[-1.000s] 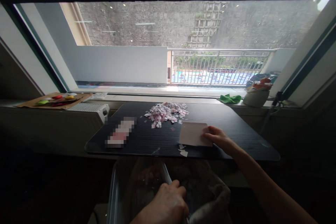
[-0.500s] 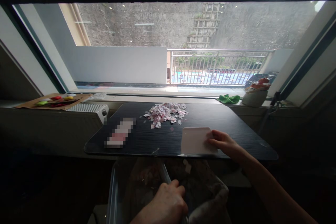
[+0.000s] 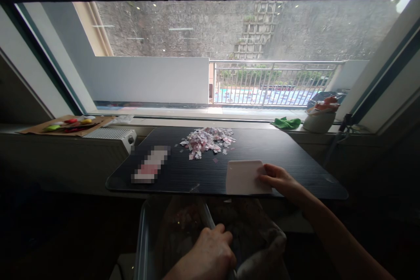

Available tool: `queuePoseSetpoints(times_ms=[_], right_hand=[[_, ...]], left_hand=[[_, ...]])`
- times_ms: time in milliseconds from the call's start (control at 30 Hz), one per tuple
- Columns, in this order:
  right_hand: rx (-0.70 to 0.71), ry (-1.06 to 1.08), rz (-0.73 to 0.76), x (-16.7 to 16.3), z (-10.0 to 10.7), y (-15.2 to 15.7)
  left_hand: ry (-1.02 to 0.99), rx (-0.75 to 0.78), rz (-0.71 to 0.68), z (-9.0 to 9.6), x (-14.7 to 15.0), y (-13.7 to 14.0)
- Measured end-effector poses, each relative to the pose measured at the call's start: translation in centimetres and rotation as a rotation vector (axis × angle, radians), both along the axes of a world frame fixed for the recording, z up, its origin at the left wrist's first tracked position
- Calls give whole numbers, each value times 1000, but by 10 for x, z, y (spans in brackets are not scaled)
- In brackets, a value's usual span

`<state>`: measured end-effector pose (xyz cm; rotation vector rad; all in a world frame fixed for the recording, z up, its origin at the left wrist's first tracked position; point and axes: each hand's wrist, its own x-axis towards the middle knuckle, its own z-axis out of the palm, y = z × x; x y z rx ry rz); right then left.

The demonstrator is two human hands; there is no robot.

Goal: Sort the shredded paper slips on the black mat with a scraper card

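My right hand (image 3: 280, 180) is closed on the right side of a flat pale card (image 3: 244, 178) with rounded corners, held at the front edge of the black tabletop (image 3: 282, 148). Below that edge, my left hand (image 3: 213, 245) grips the rim of a clear plastic bin (image 3: 141, 236), beside a crumpled bag (image 3: 272, 245). One small paper scrap (image 3: 227, 201) shows just under the edge, below the card. Behind the card lies a heap of paper scraps (image 3: 206, 140), pale and pinkish. What fills the bin is too dark to make out clearly.
A blurred-out strip (image 3: 151, 165) lies on the tabletop's left. On the sill are a brown board (image 3: 46, 127) with colourful items, a green cloth (image 3: 286, 123) and a whitish pot (image 3: 318, 121). A white radiator (image 3: 114, 138) adjoins the table's left side.
Larger pale scraps seen below the table edge have dropped out of sight, leaving one small scrap there. The card has shifted very slightly; both hands keep their holds.
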<state>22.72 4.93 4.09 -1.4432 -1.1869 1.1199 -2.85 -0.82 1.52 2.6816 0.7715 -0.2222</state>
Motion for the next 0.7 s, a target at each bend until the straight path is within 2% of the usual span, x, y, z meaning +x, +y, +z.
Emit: queuePoseSetpoints(times_ms=[200,300,433,567,700], right_hand=[[14,-22,-45,5,-3,-3],[40,5,-36,3,-8,0],[147,-11,-130,-7,-10,24],[218,-207,-281,-22,-11,56],[190,-277,-268,-44,-20,66]], left_hand=[[24,52,-32,-6,4,1],[66,74,-92,-13,13,0],[83,122,-205,-22,27,-1],[76,146,-270,-35,37,-1],[25,154,-277,-43,43,-2]])
